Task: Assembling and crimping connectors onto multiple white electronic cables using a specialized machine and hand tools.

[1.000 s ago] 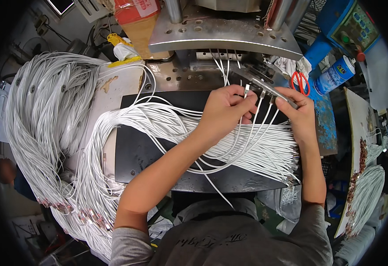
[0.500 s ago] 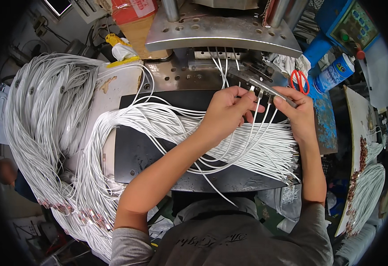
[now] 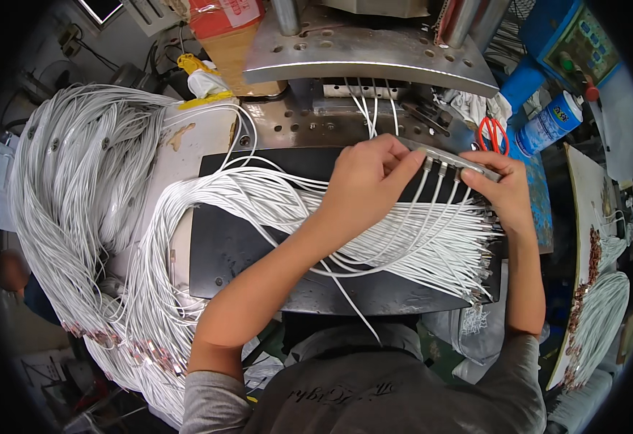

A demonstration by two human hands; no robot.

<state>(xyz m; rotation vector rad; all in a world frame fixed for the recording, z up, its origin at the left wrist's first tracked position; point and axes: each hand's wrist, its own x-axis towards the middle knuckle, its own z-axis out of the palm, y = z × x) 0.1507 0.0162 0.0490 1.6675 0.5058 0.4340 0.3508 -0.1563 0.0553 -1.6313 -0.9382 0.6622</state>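
Both hands grasp a metal bar just below the press: left hand pinching one end, right hand the other; white cables hang from it.

Person, seen from above: wearing a grey short-sleeved T-shirt with dark lettering running across the chest. Sleeves are ending just above the elbows, leaving both forearms bare. Left hand and right hand are showing no gloves, rings or watch.
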